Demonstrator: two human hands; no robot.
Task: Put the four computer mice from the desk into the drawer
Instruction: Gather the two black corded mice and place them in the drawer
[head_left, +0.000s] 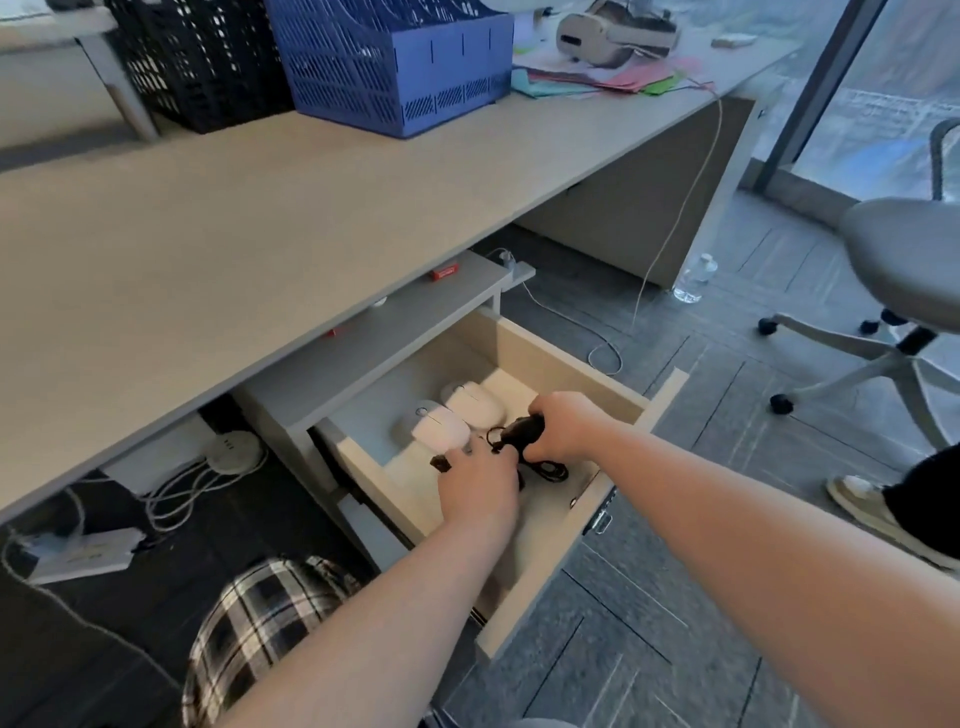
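The wooden drawer (550, 358) under the desk (270, 208) is pulled out. Two white mice lie inside it side by side, one (475, 402) further back and one (439, 428) nearer the drawer's left side. My right hand (563, 423) is inside the drawer, shut on a black wired mouse (522, 431) whose cable (545, 470) coils on the drawer floor. My left hand (478, 483) is low in the drawer beside it, covering a dark object that shows only at its edge (440, 462); what it is cannot be made out.
On the desk stand a blue file rack (395, 62), a black crate (208, 67), coloured papers (597, 78) and a headset (608, 31). A swivel chair (898, 270) stands at the right. A power strip (83, 553) and cables lie on the floor under the desk.
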